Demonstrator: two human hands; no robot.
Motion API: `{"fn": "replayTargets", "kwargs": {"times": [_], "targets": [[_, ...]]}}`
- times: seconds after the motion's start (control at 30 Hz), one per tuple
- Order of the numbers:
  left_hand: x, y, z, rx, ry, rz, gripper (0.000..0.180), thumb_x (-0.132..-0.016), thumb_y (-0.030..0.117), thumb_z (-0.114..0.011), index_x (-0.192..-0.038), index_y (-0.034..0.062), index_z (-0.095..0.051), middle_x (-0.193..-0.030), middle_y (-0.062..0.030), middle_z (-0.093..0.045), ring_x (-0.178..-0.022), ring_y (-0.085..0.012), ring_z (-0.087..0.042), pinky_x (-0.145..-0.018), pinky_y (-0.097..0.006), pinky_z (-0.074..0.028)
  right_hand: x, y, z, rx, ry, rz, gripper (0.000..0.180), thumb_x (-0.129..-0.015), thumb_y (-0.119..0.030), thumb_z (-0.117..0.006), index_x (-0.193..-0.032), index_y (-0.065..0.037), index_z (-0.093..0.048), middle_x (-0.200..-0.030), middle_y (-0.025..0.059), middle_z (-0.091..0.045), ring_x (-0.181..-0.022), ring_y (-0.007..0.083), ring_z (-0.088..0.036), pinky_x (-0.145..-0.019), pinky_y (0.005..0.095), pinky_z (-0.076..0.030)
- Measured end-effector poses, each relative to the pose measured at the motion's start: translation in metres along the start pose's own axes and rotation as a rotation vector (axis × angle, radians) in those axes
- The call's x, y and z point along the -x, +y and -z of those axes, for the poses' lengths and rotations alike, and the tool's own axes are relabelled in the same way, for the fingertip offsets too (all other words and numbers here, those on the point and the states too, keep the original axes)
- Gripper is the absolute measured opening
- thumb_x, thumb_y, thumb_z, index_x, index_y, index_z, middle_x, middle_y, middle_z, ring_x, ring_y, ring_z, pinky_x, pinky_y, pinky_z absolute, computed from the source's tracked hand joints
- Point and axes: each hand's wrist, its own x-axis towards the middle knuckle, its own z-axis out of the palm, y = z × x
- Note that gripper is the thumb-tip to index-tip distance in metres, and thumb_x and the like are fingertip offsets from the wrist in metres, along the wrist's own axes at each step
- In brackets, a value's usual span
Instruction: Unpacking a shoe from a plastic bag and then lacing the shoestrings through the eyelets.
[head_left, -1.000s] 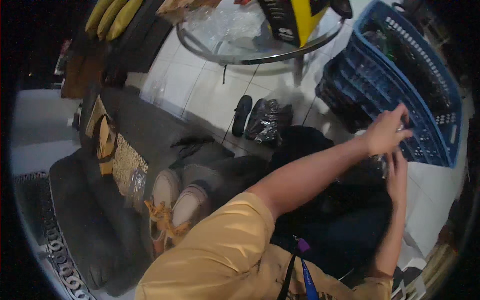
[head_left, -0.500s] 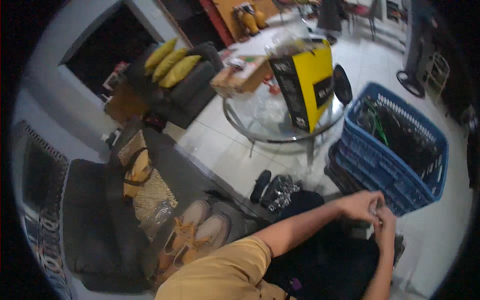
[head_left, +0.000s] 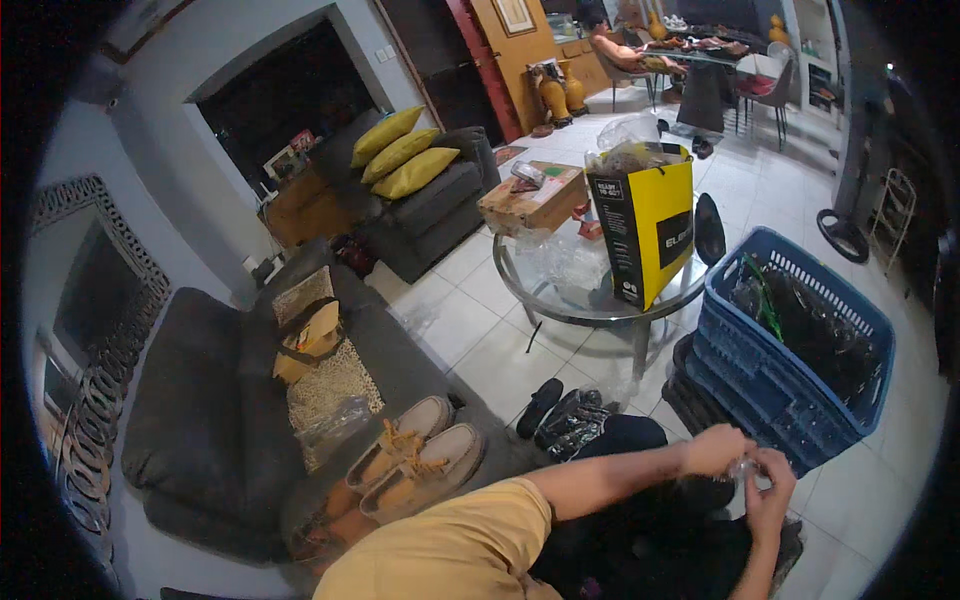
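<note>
Both the left hand (head_left: 716,452) and the right hand (head_left: 770,490) have fingers nearly closed, pinching a small clear thing (head_left: 742,468) near the blue basket (head_left: 770,375). Tan shoes (head_left: 448,464) sit left of the basket.

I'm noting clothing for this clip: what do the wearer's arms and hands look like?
A mustard-yellow sleeve covers the left upper arm; both forearms are bare. The left hand and right hand wear no gloves, and no watch shows.
</note>
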Motion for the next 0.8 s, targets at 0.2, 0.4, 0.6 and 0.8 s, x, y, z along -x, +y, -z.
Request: {"fn": "replayTargets", "kwargs": {"times": [0.2,0.4,0.6,0.8], "targets": [[0.021,-0.060,0.063,-0.318,-0.180,0.122,0.028,-0.095,0.010,-0.059,-0.117,0.0115,-0.077,-0.106,-0.0180,-0.078,-0.095,-0.0386,-0.076,-0.083,-0.052,-0.061,0.014,0.010,0.029,0.116,-0.064,-0.078,0.011,-0.091,-0.006,-0.075,-0.099,0.002,-0.073,-0.096,0.0138,-0.072,-0.085,0.0273,-0.067,-0.080,0.0363,-0.053],[0.091,-0.179,0.112,-0.223,-0.026,0.278,0.031,-0.105,0.022,-0.055,-0.124,0.0109,-0.078,-0.114,-0.0211,-0.078,-0.107,-0.0414,-0.073,-0.093,-0.050,-0.057,0.002,0.003,0.024,0.113,-0.421,-0.250,0.021,-0.090,-0.012,-0.080,-0.107,0.001,-0.076,-0.093,0.0140,-0.074,-0.084,0.0287,-0.069,-0.077,0.0385,-0.054],[0.107,-0.241,0.142,-0.427,-0.384,0.494,0.030,-0.093,0.025,-0.067,-0.109,0.0004,-0.075,-0.107,-0.0298,-0.075,-0.101,-0.0482,-0.072,-0.090,-0.055,-0.056,0.020,0.013,0.034,0.230,-0.595,-0.446,0.031,-0.089,-0.009,-0.081,-0.119,0.000,-0.075,-0.104,0.0177,-0.076,-0.095,0.0333,-0.072,-0.087,0.0408,-0.057],[0.199,-0.363,0.148,-0.714,-0.729,0.471,0.030,-0.078,0.022,-0.078,-0.102,0.0035,-0.077,-0.094,-0.0268,-0.075,-0.095,-0.0462,-0.075,-0.082,-0.053,-0.060,0.001,0.001,0.033,0.260,-0.713,-0.586,0.042,-0.091,-0.018,-0.084,-0.127,-0.003,-0.073,-0.118,0.0203,-0.076,-0.109,0.0370,-0.073,-0.093,0.0430,-0.058]]}}
